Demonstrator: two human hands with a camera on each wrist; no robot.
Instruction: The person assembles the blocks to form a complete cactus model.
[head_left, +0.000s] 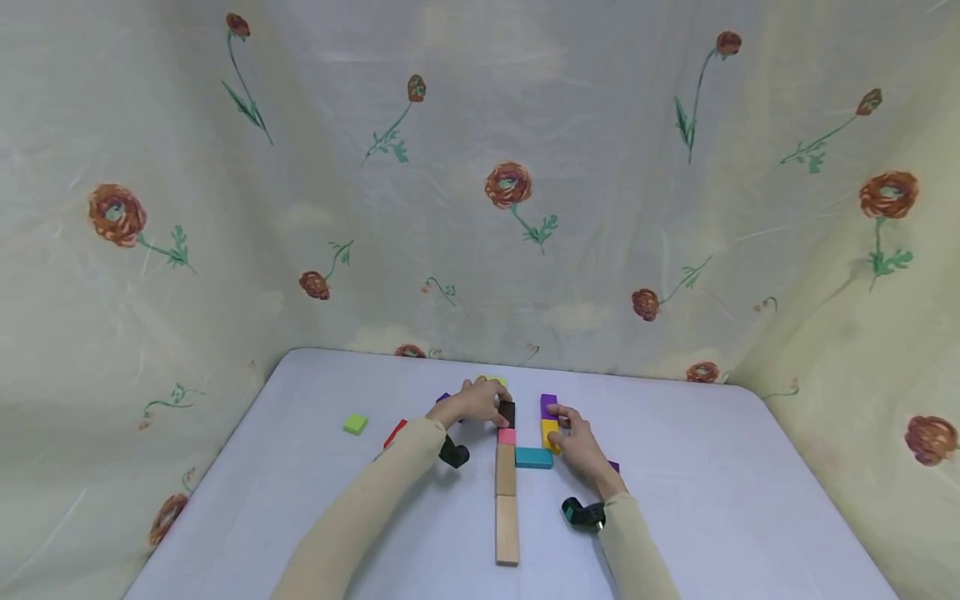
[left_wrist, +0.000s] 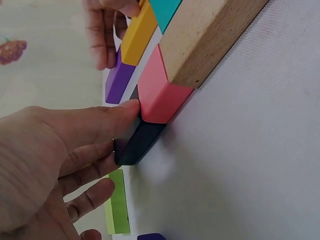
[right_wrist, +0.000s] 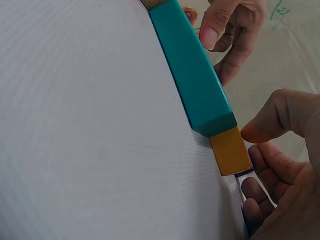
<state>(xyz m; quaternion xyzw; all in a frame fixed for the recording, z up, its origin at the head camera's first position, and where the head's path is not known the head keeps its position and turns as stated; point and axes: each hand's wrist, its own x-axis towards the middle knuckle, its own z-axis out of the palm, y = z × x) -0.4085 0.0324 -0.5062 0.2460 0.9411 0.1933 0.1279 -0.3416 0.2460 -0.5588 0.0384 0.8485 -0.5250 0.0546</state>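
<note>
A row of blocks runs away from me: two wooden blocks (head_left: 507,529), a pink block (left_wrist: 162,92) and a black block (left_wrist: 142,141) at its far end. My left hand (head_left: 480,402) pinches the black block between thumb and fingers. A teal block (head_left: 533,458) lies crosswise, its left end against the wooden row. From its right end a yellow block (right_wrist: 231,151) and a purple block (head_left: 548,403) extend away from me. My right hand (head_left: 579,442) holds the yellow block, thumb on its side and fingertips by the purple block.
A green block (head_left: 355,424) and a red block (head_left: 395,432) lie on the left of the white table (head_left: 697,500). Another green block (left_wrist: 118,202) lies beyond the black one. Dark purple blocks peek out behind my left hand and beside my right wrist. A flowered curtain (head_left: 600,208) surrounds the table.
</note>
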